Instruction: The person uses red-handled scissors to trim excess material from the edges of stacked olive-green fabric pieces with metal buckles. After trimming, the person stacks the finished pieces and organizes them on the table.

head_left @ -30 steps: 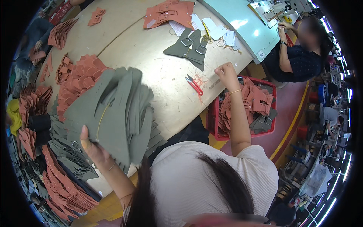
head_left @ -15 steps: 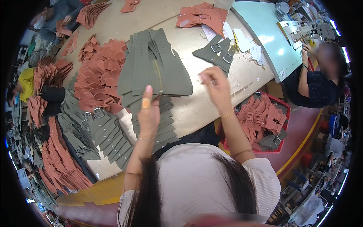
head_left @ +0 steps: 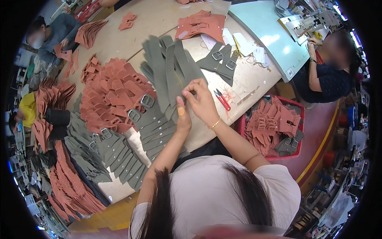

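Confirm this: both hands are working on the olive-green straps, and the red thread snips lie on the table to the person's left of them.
Not quite. In the head view the red thread snips lie to the right of the right hand and left hand, which do work on the olive-green straps.

The right hand (head_left: 203,101) covers the left hand's (head_left: 184,117) fingertips, so what they pinch is hidden. The person's head and torso at lower centre hide the table's near edge (head_left: 119,191). Stacked rust strap pieces (head_left: 67,187) at lower left blur toward the rim.
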The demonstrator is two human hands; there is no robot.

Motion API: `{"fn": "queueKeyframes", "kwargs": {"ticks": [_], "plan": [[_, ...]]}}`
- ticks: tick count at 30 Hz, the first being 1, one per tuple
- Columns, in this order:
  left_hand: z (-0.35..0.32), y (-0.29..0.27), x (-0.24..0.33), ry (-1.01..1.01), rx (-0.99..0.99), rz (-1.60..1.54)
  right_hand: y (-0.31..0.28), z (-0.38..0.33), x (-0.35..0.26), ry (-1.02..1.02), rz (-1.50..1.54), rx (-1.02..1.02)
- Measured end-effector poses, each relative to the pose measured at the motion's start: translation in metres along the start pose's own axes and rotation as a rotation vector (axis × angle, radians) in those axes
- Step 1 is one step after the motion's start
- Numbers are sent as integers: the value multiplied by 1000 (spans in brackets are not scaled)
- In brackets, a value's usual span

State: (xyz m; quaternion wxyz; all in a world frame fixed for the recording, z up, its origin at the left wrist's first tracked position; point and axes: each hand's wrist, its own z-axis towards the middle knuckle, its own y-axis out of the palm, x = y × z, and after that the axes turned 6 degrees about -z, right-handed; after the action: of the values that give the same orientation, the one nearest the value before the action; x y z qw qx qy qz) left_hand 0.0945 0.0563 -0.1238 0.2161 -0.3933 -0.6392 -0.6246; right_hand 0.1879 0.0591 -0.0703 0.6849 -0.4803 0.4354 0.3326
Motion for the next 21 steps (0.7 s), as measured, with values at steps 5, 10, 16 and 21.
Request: {"fn": "queueKeyframes", "kwargs": {"ticks": [5,10,16,21], "plan": [[-3,-26,-17,30,48,260,20,-7,45,185,-61,-20],[3,-51,32,-153,-46,-13,31,-17,66,174,29,19],[42,-45,91,-560,-89,21,36,-21,67,98,-150,-27],[60,-35,89,-651,46,259,41,-29,65,212,-11,47]]}}
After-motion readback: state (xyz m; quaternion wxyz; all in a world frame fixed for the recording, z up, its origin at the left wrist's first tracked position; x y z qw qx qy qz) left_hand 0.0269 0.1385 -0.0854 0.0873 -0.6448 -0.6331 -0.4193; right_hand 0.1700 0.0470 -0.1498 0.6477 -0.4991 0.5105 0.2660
